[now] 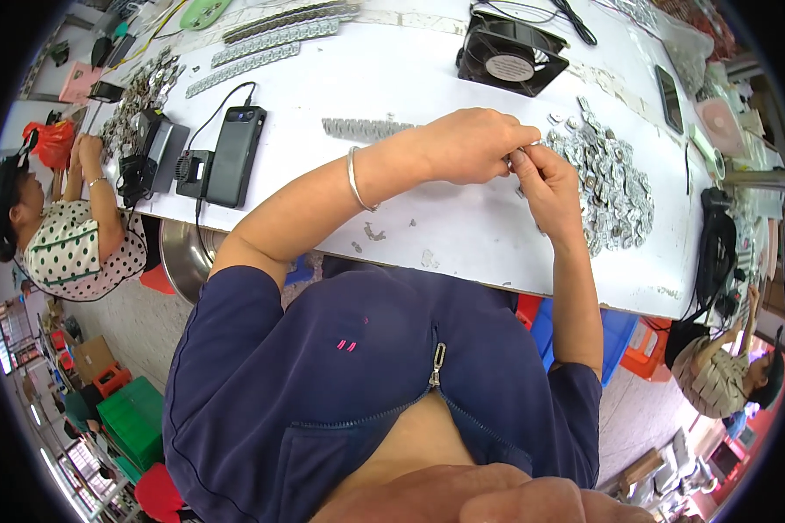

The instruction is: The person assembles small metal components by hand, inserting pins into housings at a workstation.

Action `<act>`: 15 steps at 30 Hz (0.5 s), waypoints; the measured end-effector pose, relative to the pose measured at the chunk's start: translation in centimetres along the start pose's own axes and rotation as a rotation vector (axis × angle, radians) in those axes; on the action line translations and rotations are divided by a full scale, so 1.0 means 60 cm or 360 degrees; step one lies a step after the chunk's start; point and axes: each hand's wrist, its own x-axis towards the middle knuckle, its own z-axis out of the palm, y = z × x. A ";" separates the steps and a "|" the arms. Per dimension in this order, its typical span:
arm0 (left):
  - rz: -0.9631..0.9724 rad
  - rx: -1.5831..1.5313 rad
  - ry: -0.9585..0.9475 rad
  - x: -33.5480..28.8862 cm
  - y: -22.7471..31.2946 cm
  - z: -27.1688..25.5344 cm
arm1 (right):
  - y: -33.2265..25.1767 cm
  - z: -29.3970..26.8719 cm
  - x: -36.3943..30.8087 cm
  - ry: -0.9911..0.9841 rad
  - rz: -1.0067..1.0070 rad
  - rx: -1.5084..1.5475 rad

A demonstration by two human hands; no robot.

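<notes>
Both hands meet over the white table (pixel 462 231), just left of a heap of small silvery metal pieces (pixel 615 187). My left hand (pixel 478 144), with a silver bangle (pixel 355 179) on its wrist, is closed with fingertips pinched together. My right hand (pixel 551 183) pinches at the same spot, thumb up against the left fingertips. Between them a small dark metal piece (pixel 512 162) just shows; the fingers cover most of it. Behind my left wrist lies a row of grey metal pieces (pixel 358 129), partly hidden by the hand.
A black fan (pixel 510 61) stands at the back. More rows of metal pieces (pixel 275 54) lie at the far left, near a black power bank (pixel 238 157) with a cable. A phone (pixel 669 98) rests at the right. Co-workers sit on the left (pixel 78 227) and right (pixel 722 375).
</notes>
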 end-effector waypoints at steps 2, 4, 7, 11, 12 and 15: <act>-0.0006 -0.0049 -0.0016 -0.001 -0.002 -0.009 | -0.007 0.001 0.010 -0.0028 0.0070 0.0033; -0.0051 -0.0132 -0.0137 -0.007 -0.002 -0.014 | -0.014 0.004 0.016 -0.0179 0.0147 0.0049; -0.0078 -0.0304 -0.0041 -0.013 0.006 -0.027 | -0.014 -0.002 0.024 -0.0179 -0.0102 -0.0022; -0.0150 -0.0095 0.0022 -0.020 0.016 -0.055 | -0.026 -0.028 0.026 -0.0159 0.0219 0.0050; -0.0364 -0.0270 -0.0193 -0.016 0.013 -0.065 | -0.027 -0.030 0.024 -0.0149 0.0226 0.0146; -0.0676 -0.0699 -0.0433 -0.017 0.020 -0.078 | -0.027 -0.027 0.014 -0.0144 0.0238 0.0307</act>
